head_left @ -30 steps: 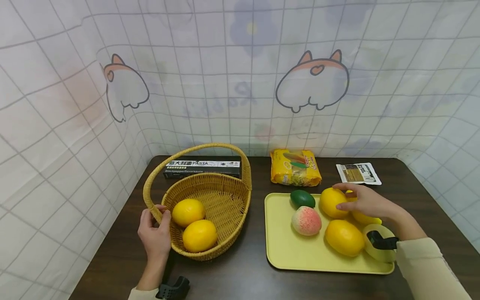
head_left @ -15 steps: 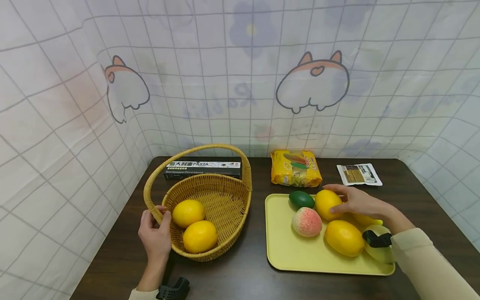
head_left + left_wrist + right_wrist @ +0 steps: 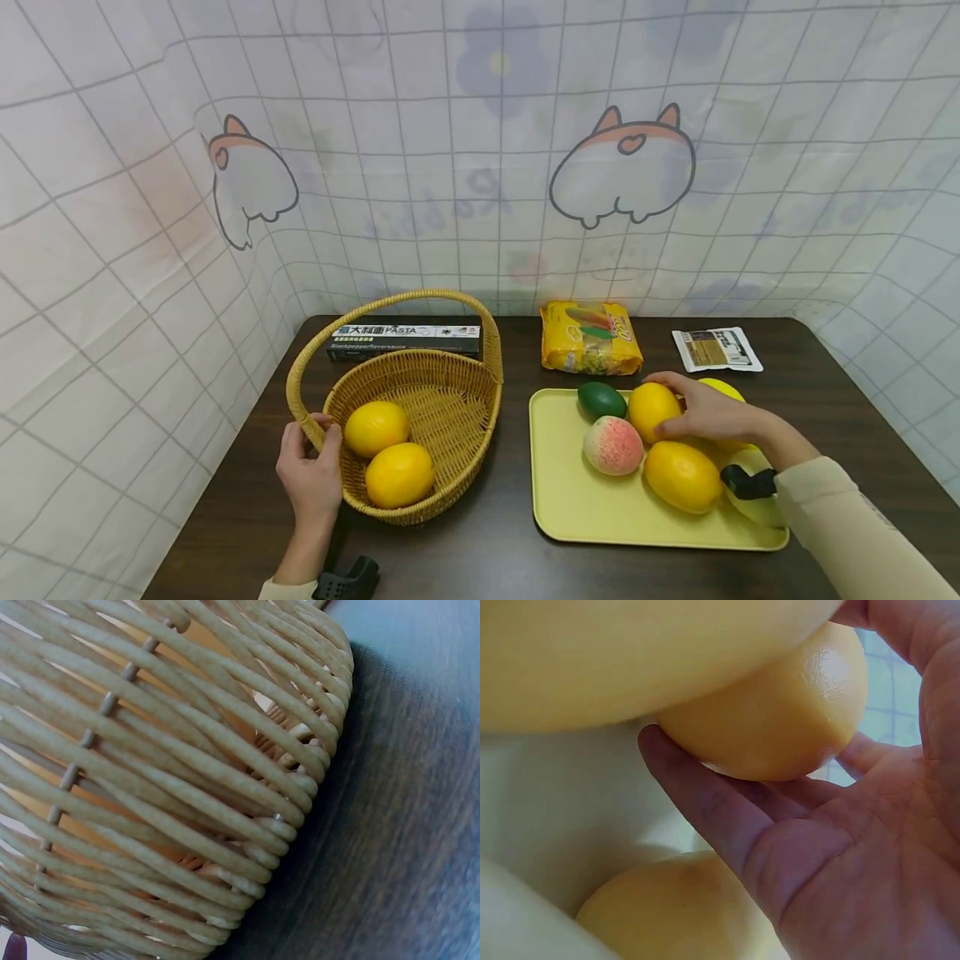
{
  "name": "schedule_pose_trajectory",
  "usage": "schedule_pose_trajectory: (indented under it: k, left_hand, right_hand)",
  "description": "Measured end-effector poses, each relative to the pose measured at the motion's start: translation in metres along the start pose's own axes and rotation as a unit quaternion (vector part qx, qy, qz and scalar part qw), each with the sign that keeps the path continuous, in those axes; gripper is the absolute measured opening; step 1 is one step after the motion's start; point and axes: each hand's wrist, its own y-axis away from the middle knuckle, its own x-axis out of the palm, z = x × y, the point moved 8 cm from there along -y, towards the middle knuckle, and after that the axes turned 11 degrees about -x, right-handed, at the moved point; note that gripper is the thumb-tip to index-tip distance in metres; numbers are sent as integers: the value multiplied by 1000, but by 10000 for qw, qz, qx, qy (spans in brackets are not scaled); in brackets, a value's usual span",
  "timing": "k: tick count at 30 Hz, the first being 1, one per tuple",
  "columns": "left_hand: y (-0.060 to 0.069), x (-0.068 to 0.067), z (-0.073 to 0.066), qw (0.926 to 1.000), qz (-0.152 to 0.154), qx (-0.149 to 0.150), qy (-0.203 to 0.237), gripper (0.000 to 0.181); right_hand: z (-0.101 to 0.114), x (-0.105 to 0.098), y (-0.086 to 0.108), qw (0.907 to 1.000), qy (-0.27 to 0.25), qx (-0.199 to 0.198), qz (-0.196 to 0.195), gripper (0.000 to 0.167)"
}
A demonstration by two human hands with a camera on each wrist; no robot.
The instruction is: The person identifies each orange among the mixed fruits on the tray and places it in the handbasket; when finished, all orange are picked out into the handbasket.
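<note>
My left hand (image 3: 310,462) holds the near left end of the wicker basket's handle (image 3: 405,293). The basket (image 3: 457,400) stands on the table with two lemons (image 3: 377,427) inside; its woven wall (image 3: 165,757) fills the left wrist view. Over the yellow tray (image 3: 585,517), my right hand (image 3: 708,414) has thumb and fingers curled round a lemon (image 3: 648,412). That lemon (image 3: 780,712) also shows between the fingers in the right wrist view. Beside it lie a dark green oval fruit (image 3: 602,402), a peach (image 3: 613,446) and another lemon (image 3: 683,477).
More yellow fruit (image 3: 723,388) sits behind my right hand. A pale green round fruit (image 3: 757,507) is partly hidden by my wrist. Along the back stand a black pasta box (image 3: 405,337), a yellow food packet (image 3: 591,337) and a small flat sachet (image 3: 717,348).
My right hand and its lemon have shifted left, towards the green fruit and the peach. The front lemon has moved slightly left. My left hand and the basket stay put.
</note>
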Motion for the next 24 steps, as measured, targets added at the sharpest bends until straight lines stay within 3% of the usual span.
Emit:
schedule_pose_trajectory:
  k: [6,11,17,24]
  left_hand:
    - [0,0,-1,10000,9,33,68,10]
    - [-1,0,0,10000,-15,42,54,10]
    - [-1,-1,1,10000,-17,42,55,11]
    - [0,-1,-1,10000,-39,-46,-62,10]
  right_hand:
    - [11,-8,2,9980,545,-129,-277,83]
    - [28,-24,4,9908,1076,-326,-754,84]
    - [47,-34,8,9866,1012,-512,-1175,83]
    - [73,-24,4,9827,506,-889,-1545,85]
